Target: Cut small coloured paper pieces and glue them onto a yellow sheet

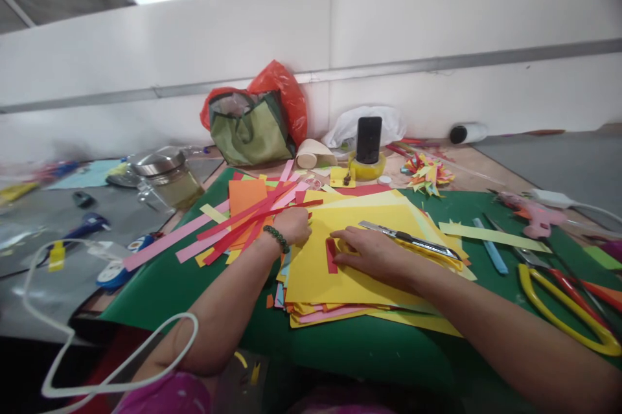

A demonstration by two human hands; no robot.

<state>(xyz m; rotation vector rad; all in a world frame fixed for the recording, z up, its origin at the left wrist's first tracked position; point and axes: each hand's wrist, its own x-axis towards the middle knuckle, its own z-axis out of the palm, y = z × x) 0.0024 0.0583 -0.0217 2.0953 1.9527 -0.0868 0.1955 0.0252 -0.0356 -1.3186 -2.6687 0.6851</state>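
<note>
Left hand [293, 225]: fingers were curled at the left edge of a paper stack [315, 284], beside red strips [243, 214]; grip could not be told; right hand [368, 252]: fingers were bent over the stack, tips at a small red piece [331, 255]; grip could not be told; cutter [413, 241]: lay just beyond the right hand; scissors [529, 281]: lay at right on a green sheet [170, 284]

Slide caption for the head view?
Left hand at a colored-paper stack; right hand on it, beside a red strip and box cutter.
</note>
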